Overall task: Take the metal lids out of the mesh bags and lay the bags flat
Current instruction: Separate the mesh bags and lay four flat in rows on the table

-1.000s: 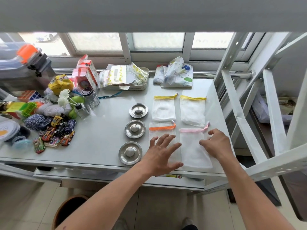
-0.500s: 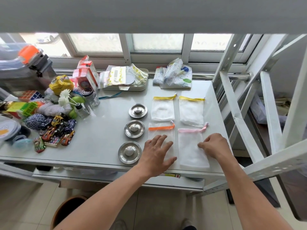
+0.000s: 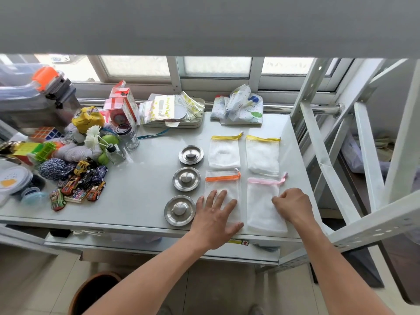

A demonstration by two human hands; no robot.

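Observation:
Several white mesh bags lie flat on the grey table (image 3: 141,185): two with yellow drawstrings at the back (image 3: 224,153) (image 3: 263,155), an orange-string bag (image 3: 223,185) and a pink-string bag (image 3: 261,205) in front. Three round metal lids form a column left of the bags: far lid (image 3: 191,155), middle lid (image 3: 186,179), near lid (image 3: 180,210). My left hand (image 3: 216,214) lies flat with fingers spread on the orange-string bag. My right hand (image 3: 293,204), fingers curled, rests on the pink-string bag's right edge.
Toy cars (image 3: 84,183), yarn, a puzzle cube (image 3: 45,133), jars and boxes crowd the table's left side. A tray of zip bags (image 3: 172,112) and a patterned cloth bundle (image 3: 241,108) sit at the back. A white metal frame (image 3: 329,155) stands to the right. A brown bin (image 3: 95,292) is below.
My left hand has slid toward me down the orange-string bag and pressed flat. My right hand has drawn slightly nearer along the pink-string bag's right edge.

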